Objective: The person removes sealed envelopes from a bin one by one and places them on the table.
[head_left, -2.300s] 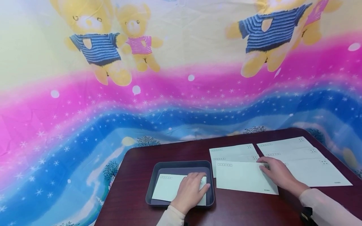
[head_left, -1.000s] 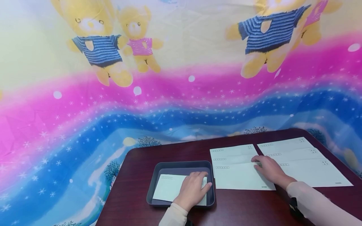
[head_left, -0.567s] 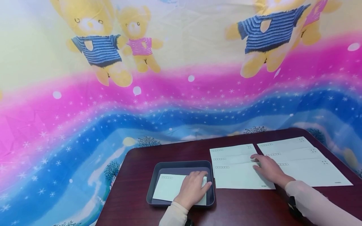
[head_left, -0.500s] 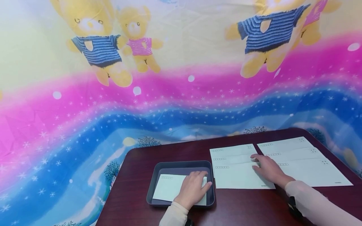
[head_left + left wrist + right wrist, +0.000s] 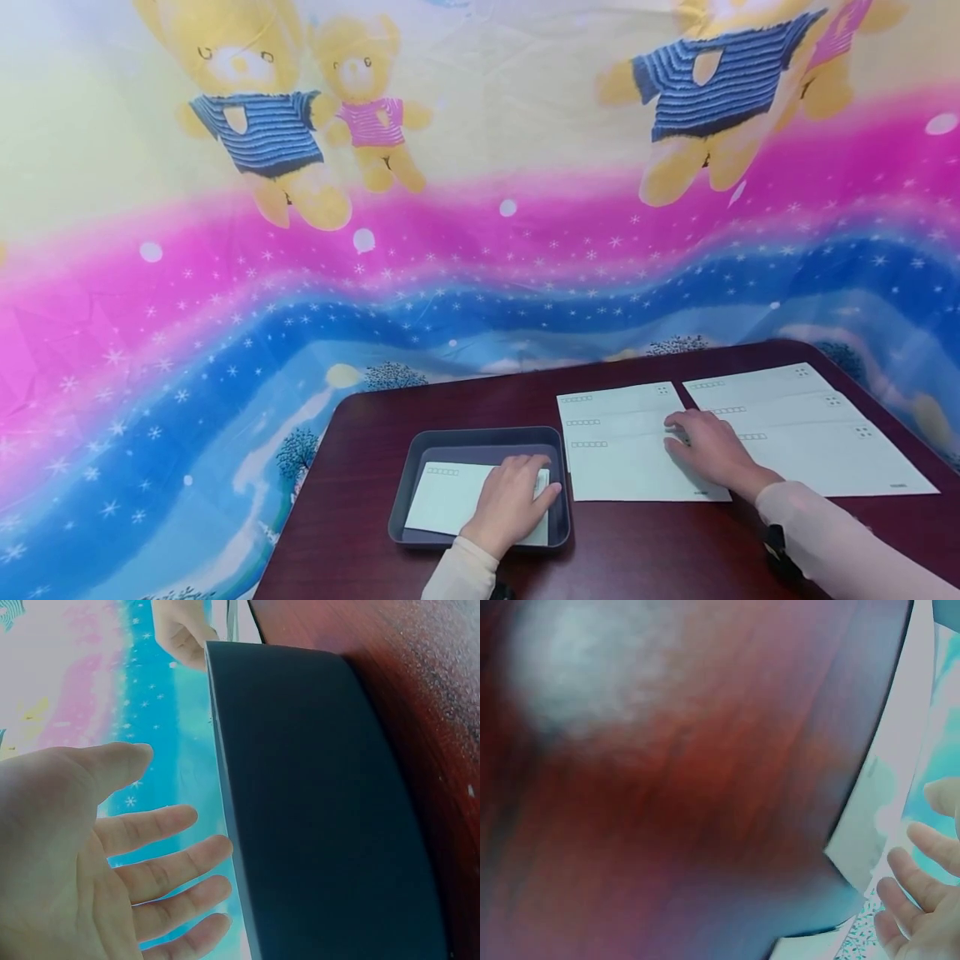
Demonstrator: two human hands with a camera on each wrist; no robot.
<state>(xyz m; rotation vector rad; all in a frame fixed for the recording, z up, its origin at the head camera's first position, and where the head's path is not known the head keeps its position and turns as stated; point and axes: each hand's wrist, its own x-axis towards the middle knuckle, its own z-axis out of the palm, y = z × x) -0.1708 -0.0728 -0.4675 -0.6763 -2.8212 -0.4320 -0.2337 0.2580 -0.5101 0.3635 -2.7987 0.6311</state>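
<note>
The left hand (image 5: 512,504), its grip slack and fingers extended, is over pale envelopes (image 5: 444,500) in a dark gray tray (image 5: 480,454). The right hand (image 5: 712,450), its grip equally relaxed, spans the border between two overlapping envelope groups, left (image 5: 622,471) and right (image 5: 832,458); whether it touches them is unclear. All lie on the red-brown bench (image 5: 645,550), before a bear-printed backdrop (image 5: 517,267).

Dk red-brown tbl (image 5: 637,550), rounded corners: gray tray (image 5: 480,454); overlapping wht envs (image 5: 622,471) just R; 2nd env grp (image 5: 825,458) farther R.
</note>
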